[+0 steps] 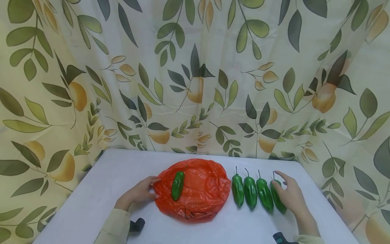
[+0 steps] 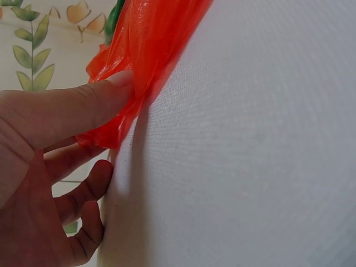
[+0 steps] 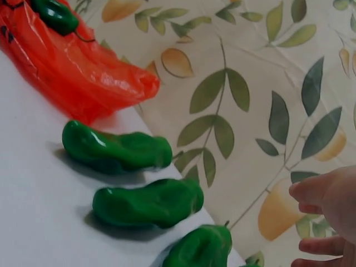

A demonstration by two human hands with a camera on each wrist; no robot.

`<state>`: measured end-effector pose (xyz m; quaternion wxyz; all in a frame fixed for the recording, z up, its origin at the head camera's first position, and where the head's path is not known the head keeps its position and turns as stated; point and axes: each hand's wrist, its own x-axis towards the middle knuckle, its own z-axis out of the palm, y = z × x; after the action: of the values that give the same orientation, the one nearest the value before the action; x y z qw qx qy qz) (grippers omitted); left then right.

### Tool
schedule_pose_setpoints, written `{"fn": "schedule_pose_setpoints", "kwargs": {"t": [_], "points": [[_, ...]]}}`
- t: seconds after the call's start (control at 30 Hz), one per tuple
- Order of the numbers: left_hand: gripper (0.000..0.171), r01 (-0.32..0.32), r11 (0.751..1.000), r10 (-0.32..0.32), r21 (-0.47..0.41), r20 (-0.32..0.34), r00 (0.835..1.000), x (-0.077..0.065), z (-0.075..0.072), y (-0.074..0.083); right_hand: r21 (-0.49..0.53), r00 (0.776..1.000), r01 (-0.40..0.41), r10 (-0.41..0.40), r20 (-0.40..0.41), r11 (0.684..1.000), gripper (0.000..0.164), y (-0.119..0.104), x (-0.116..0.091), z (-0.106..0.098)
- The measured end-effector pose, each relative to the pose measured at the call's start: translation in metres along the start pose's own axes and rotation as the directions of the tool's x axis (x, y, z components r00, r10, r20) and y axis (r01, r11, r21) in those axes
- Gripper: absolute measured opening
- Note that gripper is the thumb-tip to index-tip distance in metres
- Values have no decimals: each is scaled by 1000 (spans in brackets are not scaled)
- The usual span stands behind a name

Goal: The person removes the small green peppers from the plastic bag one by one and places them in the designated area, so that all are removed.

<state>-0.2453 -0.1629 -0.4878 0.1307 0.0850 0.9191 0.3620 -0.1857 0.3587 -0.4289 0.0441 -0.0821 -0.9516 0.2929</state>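
A crumpled red plastic bag lies on the white table, with one green chili pepper on top of it. At the bag's left edge my left hand pinches the plastic; the left wrist view shows its thumb on the red film, while the other fingers are partly hidden behind. My right hand hovers by the stem end of the rightmost pepper, fingers apart, and partly covers it. In the right wrist view this hand shows no pepper between its fingers.
Several green peppers stand in a row right of the bag, stems toward the far edge of the white table. A leaf-and-fruit patterned curtain hangs behind and around the table. Dark wrist-camera parts sit by the sleeves.
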Motion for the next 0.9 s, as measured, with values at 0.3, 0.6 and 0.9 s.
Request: {"fn": "schedule_pose_setpoints", "kwargs": {"t": [0.3,0.6,0.9], "points": [[68,0,1000,0,19,-4,1000,-4,-3,4,-3,997,74,-75,-30,997,57,-31,-10,9],[69,12,1000,-12,17,-5,1000,-3,-2,5,-33,991,131,-132,-13,991,56,-51,-15,23],[69,7,1000,-7,5,-2,1000,-1,-2,3,10,985,161,-162,65,987,56,-69,-18,42]]}}
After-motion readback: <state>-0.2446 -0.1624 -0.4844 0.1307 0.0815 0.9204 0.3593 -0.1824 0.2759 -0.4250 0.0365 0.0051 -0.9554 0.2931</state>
